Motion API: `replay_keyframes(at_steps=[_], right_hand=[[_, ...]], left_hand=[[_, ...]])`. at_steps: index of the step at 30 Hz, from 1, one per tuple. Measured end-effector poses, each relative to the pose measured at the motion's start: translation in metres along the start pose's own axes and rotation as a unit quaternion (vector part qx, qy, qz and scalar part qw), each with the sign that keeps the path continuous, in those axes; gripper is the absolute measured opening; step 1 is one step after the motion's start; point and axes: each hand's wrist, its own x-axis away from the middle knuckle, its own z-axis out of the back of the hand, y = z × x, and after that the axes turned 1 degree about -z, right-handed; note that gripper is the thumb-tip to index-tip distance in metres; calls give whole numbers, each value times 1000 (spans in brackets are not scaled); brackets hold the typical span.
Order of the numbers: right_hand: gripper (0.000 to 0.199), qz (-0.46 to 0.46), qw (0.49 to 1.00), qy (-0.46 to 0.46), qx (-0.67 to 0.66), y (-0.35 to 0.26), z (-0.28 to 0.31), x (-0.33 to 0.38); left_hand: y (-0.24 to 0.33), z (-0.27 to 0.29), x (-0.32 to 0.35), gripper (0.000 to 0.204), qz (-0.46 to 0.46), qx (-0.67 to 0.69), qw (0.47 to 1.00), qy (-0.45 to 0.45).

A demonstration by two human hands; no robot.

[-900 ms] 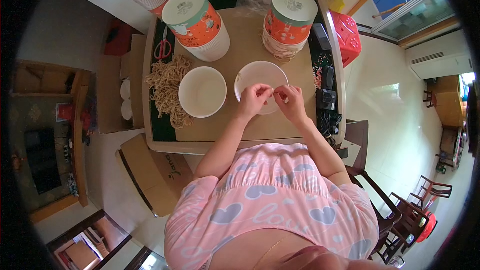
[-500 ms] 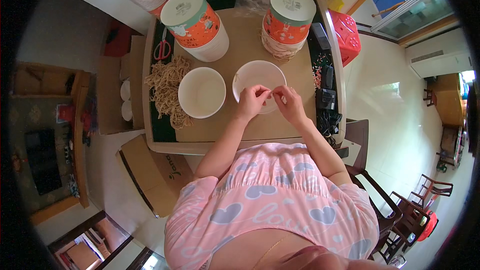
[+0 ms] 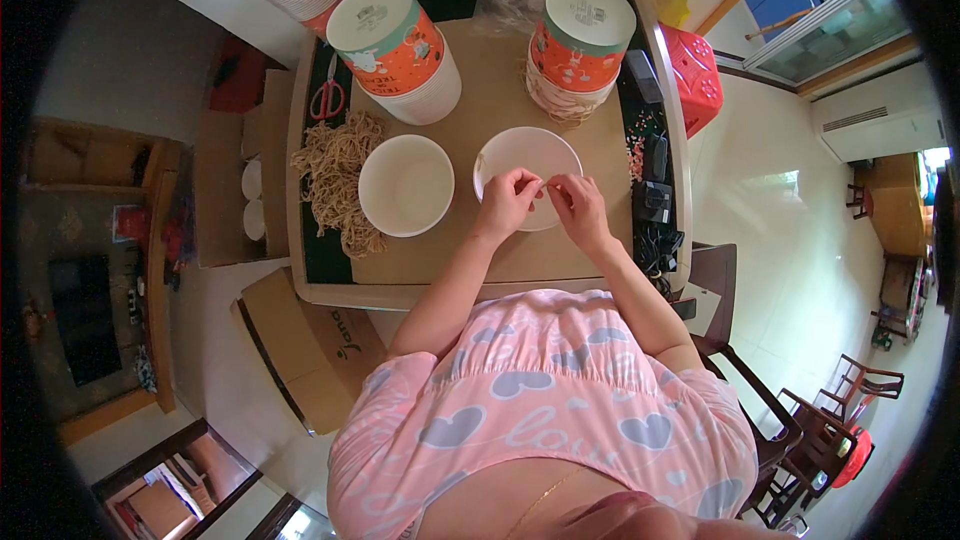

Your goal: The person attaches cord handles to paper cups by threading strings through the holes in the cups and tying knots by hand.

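Note:
My left hand [image 3: 508, 205] and my right hand [image 3: 582, 212] meet over a white paper bucket [image 3: 528, 147], their fingertips pinched close together. Whatever sits between the fingers is too small to make out. A small beige bit, perhaps cord, shows at this bucket's left inner wall. To its left stands a second open white bucket [image 3: 405, 185]. Tangled tan twine pieces [image 3: 335, 180] lie beside that one. Behind are two upside-down stacks of orange printed buckets, a left stack [image 3: 400, 55] and a right stack [image 3: 578, 60]; twine hangs around the right stack's lower part.
Pink-handled scissors [image 3: 327, 100] lie at the table's left side. Black adapters and cables [image 3: 655, 202] line the right edge beside small pink bits [image 3: 636, 155]. A red stool [image 3: 692, 80] stands right of the table, a cardboard box [image 3: 225, 180] to its left.
My hands stay pinched over the bucket, the right fingers shifted slightly. The whole table scene sits a touch further right and lower in the picture.

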Motion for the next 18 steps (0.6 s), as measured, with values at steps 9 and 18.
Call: replay_keyframes(at_steps=[9, 18], right_hand=[[5, -59, 998, 18, -15, -7, 0, -3], [9, 30, 999, 9, -15, -6, 27, -2]], left_hand=[[-4, -11, 1, 11, -77, -55, 993, 75], [23, -4, 13, 13, -61, -116, 991, -9]])
